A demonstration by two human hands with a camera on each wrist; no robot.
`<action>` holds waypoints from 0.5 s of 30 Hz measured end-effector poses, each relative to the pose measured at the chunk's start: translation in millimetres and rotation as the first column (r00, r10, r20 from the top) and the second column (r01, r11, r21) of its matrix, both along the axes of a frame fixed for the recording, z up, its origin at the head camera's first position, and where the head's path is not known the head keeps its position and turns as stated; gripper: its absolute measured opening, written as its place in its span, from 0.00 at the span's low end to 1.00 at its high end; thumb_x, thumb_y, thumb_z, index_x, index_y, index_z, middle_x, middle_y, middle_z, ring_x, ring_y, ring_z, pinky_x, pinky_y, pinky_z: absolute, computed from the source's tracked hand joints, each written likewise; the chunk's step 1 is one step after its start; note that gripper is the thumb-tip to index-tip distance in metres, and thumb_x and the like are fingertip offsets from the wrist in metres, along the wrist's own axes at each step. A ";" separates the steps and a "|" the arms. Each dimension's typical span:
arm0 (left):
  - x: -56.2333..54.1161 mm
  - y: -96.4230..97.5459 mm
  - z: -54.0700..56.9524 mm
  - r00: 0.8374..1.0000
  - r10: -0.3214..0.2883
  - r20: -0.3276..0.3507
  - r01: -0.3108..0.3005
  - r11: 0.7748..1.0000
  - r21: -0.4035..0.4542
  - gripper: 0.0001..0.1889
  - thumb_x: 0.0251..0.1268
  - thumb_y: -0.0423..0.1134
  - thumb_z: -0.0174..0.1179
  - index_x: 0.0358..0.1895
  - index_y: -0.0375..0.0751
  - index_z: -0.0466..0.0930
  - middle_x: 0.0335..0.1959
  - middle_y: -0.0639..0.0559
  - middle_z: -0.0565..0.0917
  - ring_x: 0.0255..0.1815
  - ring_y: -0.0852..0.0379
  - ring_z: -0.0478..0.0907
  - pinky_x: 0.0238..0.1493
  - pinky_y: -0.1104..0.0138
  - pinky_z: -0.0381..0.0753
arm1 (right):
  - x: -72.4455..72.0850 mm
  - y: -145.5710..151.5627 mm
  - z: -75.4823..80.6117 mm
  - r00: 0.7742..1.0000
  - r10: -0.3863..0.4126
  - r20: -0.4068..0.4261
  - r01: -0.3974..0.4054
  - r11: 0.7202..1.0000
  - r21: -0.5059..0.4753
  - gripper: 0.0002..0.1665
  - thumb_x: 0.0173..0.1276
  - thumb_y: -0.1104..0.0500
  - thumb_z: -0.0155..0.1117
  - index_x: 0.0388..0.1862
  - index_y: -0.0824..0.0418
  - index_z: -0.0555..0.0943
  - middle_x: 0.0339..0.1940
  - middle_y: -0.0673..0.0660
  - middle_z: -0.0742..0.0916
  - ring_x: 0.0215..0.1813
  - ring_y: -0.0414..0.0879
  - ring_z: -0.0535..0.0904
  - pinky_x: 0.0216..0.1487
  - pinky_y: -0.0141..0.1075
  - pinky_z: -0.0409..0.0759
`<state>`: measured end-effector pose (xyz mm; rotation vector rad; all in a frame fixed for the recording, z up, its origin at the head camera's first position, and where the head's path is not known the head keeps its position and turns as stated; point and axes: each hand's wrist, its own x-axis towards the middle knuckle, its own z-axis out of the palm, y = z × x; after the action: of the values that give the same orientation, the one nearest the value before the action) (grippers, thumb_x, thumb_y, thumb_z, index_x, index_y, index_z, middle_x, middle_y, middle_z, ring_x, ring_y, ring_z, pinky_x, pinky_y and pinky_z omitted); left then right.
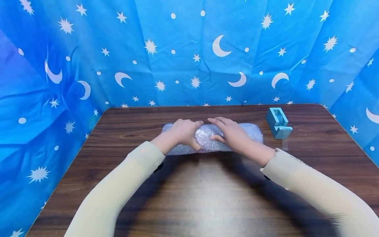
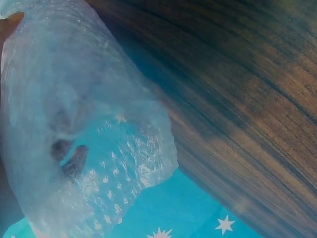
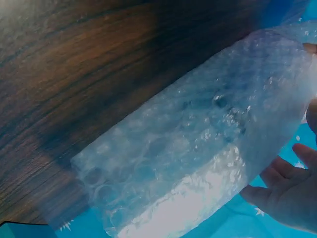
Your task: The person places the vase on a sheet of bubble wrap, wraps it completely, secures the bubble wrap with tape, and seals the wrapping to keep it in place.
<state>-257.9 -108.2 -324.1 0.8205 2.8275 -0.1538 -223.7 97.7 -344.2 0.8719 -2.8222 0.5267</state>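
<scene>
Pale sleeves [image 1: 111,194] lead to left hand [image 1: 184,132] and right hand [image 1: 234,135], loosely spread on twelve-o'clock bubble wrap [image 1: 205,135], probably light, squashy; best cradled at both ends.

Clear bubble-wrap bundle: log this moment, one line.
Left hand: on clear bubble-wrap bundle; right hand: on bundle; teal blocky tape dispenser: right of bundle

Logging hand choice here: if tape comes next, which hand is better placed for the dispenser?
Likely the right hand: the tape dispenser stands right of the bubble wrap, farther from the left hand.
</scene>
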 end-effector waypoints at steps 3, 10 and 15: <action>-3.4 0.0 1.5 0.999 0.025 0.041 -0.025 1.000 -0.004 0.54 0.51 0.62 0.73 0.80 0.42 0.61 0.66 0.44 0.83 0.62 0.46 0.83 0.65 0.48 0.81 | 4.4 0.7 -0.4 1.000 0.019 0.018 -0.020 1.000 0.018 0.40 0.74 0.44 0.63 0.78 0.60 0.66 0.75 0.68 0.75 0.75 0.66 0.72 0.74 0.61 0.71; -11.1 1.6 4.0 0.988 0.081 0.135 -0.082 0.997 0.002 0.55 0.53 0.60 0.74 0.82 0.44 0.57 0.74 0.45 0.76 0.71 0.45 0.77 0.71 0.48 0.77 | 9.0 1.3 -12.6 0.998 0.057 -0.023 -0.055 0.995 0.089 0.65 0.54 0.30 0.75 0.82 0.57 0.59 0.81 0.70 0.65 0.81 0.68 0.63 0.76 0.68 0.64; -16.6 5.1 6.2 0.976 0.109 0.189 -0.108 0.994 -0.015 0.56 0.55 0.60 0.73 0.83 0.45 0.53 0.77 0.46 0.71 0.75 0.46 0.73 0.74 0.48 0.75 | 4.7 -1.9 -20.1 0.992 0.069 -0.101 -0.057 0.991 0.122 0.75 0.45 0.29 0.80 0.84 0.57 0.54 0.83 0.71 0.59 0.83 0.69 0.56 0.78 0.70 0.59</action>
<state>-274.5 -103.1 -318.0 0.6404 2.6824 -0.0618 -219.0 95.8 -364.3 0.9829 -2.7614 0.3125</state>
